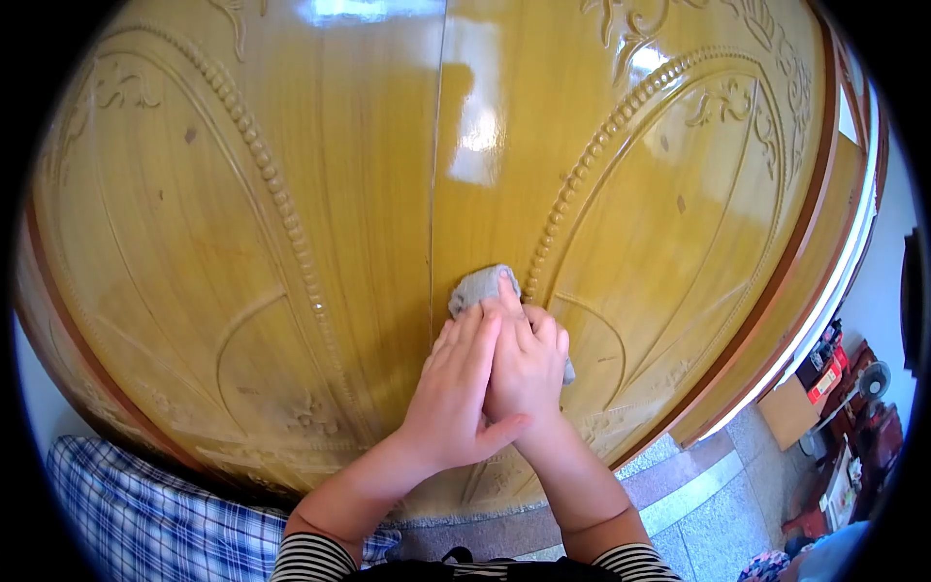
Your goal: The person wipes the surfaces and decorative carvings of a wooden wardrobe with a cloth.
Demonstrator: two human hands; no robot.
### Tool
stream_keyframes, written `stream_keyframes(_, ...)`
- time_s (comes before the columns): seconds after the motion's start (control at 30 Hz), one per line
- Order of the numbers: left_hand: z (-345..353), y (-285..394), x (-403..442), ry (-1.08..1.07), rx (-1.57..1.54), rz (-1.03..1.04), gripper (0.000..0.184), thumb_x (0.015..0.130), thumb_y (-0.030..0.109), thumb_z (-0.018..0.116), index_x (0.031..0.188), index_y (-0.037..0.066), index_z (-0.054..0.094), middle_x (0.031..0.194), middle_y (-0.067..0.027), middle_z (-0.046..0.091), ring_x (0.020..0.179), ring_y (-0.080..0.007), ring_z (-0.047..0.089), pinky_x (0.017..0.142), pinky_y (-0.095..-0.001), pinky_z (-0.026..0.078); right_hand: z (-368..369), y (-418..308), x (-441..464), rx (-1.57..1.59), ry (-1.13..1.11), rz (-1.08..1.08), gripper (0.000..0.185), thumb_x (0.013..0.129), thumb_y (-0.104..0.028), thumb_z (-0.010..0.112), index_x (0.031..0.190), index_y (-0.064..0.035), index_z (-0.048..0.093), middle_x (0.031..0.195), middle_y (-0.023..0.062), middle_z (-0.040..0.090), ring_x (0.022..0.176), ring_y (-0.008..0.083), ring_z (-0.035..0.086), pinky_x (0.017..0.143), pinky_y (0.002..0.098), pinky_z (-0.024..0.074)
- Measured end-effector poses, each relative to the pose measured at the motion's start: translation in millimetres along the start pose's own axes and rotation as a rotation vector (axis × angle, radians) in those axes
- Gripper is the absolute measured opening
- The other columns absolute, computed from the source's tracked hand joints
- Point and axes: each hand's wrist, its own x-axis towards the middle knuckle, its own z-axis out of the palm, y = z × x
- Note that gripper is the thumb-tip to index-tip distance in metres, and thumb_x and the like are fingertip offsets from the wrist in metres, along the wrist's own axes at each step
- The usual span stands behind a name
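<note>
A crumpled grey cloth (482,288) lies against the glossy yellow wooden door (378,194), just right of its vertical centre seam. My right hand (529,373) presses the cloth to the wood, its index finger stretched along it and the other fingers curled. A small corner of cloth shows beside the right edge of that hand. Lying against my right hand, my left hand (451,388) has its fingers extended toward the cloth's lower edge, and its thumb crosses near the right wrist. Most of the cloth under the hands is hidden.
Raised beading and carved scrolls (718,102) border the door panels. Blue plaid fabric (165,514) hangs at lower left. At right stand a cardboard piece (787,412), a fan (873,380) and dark red furniture (878,446) on a grey tiled floor (698,504).
</note>
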Motion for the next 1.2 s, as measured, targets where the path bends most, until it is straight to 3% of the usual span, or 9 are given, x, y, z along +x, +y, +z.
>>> stream_keyframes(0.27,-2,-3,4,-0.020,-0.038,-0.007,0.092,0.081,0.053,0.054,0.136,-0.011,0.018,0.138,-0.0334,0.026,0.129,-0.0475,0.025,0.106,-0.0541,0.017,5,1,-2,-0.050,-0.051,0.012,0.031,0.079,-0.020,0.055,0.108,-0.0092,0.059,0.132,0.0062,0.050,0.094,0.0216,0.050,0.079,0.0351,0.0352)
stream_keyframes(0.37,-5,-1,8,-0.023,-0.021,-0.001,0.091,0.081,0.051,0.055,0.136,-0.011,0.018,0.138,-0.0331,0.026,0.129,-0.0472,0.026,0.106,-0.0534,0.018,2,1,4,0.008,0.008,0.023,0.030,0.078,-0.020,0.055,0.107,-0.0097,0.060,0.132,0.0069,0.049,0.093,0.0218,0.051,0.079,0.0353,0.0354)
stream_keyframes(0.43,2,-2,-3,0.013,-0.055,-0.016,0.090,0.077,0.050,0.059,0.134,-0.009,0.023,0.133,-0.0334,0.031,0.124,-0.0494,0.031,0.102,-0.0560,0.023,-1,0,-3,0.005,-0.046,0.007,0.030,0.078,-0.021,0.056,0.106,-0.0091,0.060,0.130,0.0071,0.051,0.092,0.0214,0.051,0.079,0.0344,0.0355)
stream_keyframes(0.6,3,-4,-1,0.008,-0.079,-0.023,0.090,0.078,0.051,0.058,0.134,-0.010,0.023,0.134,-0.0340,0.030,0.124,-0.0498,0.030,0.103,-0.0555,0.022,7,0,-8,-0.028,0.020,0.013,0.029,0.077,-0.021,0.056,0.104,-0.0097,0.061,0.127,0.0062,0.054,0.091,0.0205,0.052,0.079,0.0332,0.0355)
stream_keyframes(0.7,0,-4,6,0.003,-0.058,0.001,0.090,0.078,0.052,0.057,0.135,-0.009,0.022,0.134,-0.0353,0.029,0.124,-0.0504,0.030,0.103,-0.0549,0.022,2,2,9,0.068,0.088,0.001,0.029,0.075,-0.018,0.058,0.103,-0.0099,0.062,0.125,0.0063,0.055,0.089,0.0202,0.052,0.077,0.0315,0.0354)
stream_keyframes(1.0,9,-9,-5,-0.020,-0.052,-0.003,0.094,0.078,0.054,0.058,0.136,-0.009,0.019,0.135,-0.0380,0.023,0.123,-0.0527,0.029,0.103,-0.0543,0.022,-2,6,5,0.243,0.024,0.050,0.034,0.070,-0.014,0.062,0.103,-0.0095,0.062,0.124,0.0045,0.056,0.088,0.0212,0.052,0.078,0.0324,0.0351)
stream_keyframes(1.07,3,-8,2,-0.036,-0.083,0.003,0.095,0.082,0.056,0.051,0.137,-0.012,0.014,0.140,-0.0356,0.019,0.130,-0.0472,0.023,0.107,-0.0472,0.019,-3,6,5,0.261,0.023,0.060,0.034,0.069,-0.013,0.062,0.103,-0.0094,0.062,0.124,0.0046,0.056,0.088,0.0214,0.052,0.078,0.0324,0.0350)
stream_keyframes(1.2,11,-11,-12,-0.033,-0.128,-0.022,0.096,0.078,0.054,0.058,0.137,-0.009,0.017,0.136,-0.0386,0.022,0.123,-0.0536,0.028,0.102,-0.0541,0.023,-2,9,-6,0.256,-0.019,0.050,0.035,0.068,-0.010,0.063,0.104,-0.0096,0.062,0.122,0.0043,0.057,0.087,0.0214,0.052,0.078,0.0316,0.0346)
